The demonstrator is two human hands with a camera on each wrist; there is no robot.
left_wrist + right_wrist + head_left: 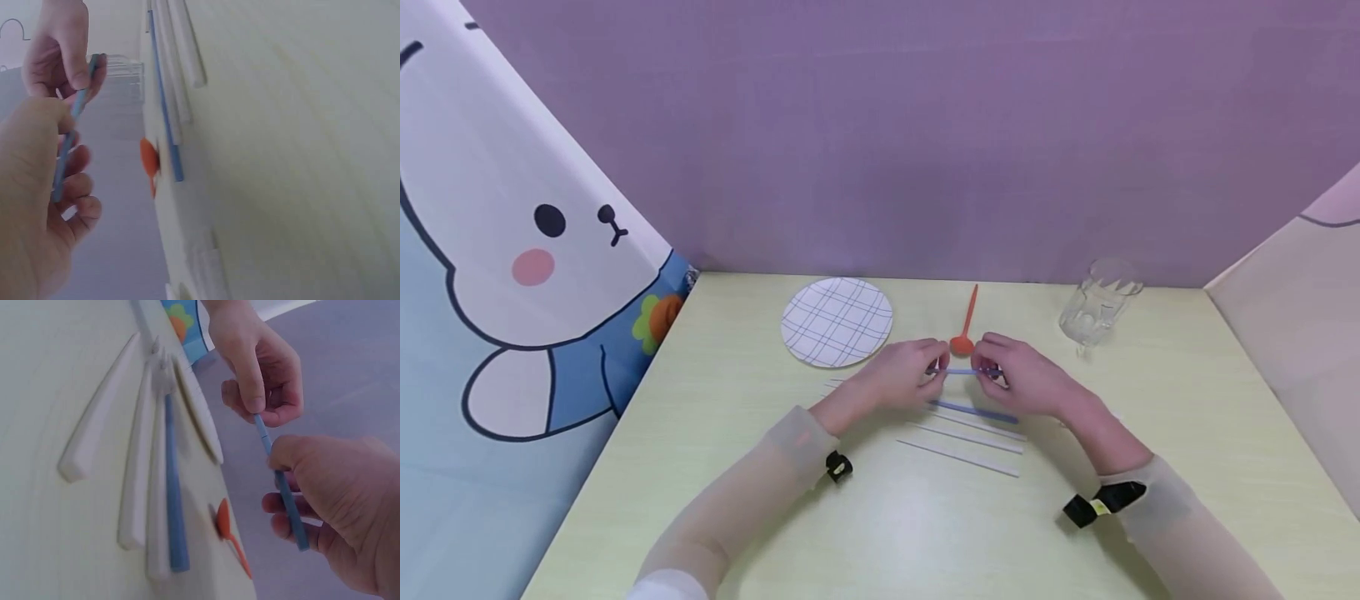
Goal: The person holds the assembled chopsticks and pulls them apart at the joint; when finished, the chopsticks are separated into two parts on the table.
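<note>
Both hands hold a blue chopstick (961, 372) level above the table. My left hand (906, 371) pinches its left part, and my right hand (1026, 375) pinches its right part, with a short stretch showing between them. Another blue chopstick (973, 411) lies on the table just below the hands. Several white chopsticks (964, 457) lie roughly side by side nearer to me, their thicker ends to the right. The left forearm and hand cover part of the row; a few thin white tips (835, 382) show beyond the left wrist.
An orange spoon (962, 344) lies right behind the hands, handle pointing away. To the back left is a round white plate (837, 322) with a blue grid pattern. A clear glass cup (1097, 308) stands at the back right. A purple backdrop (925, 150) rises behind the table.
</note>
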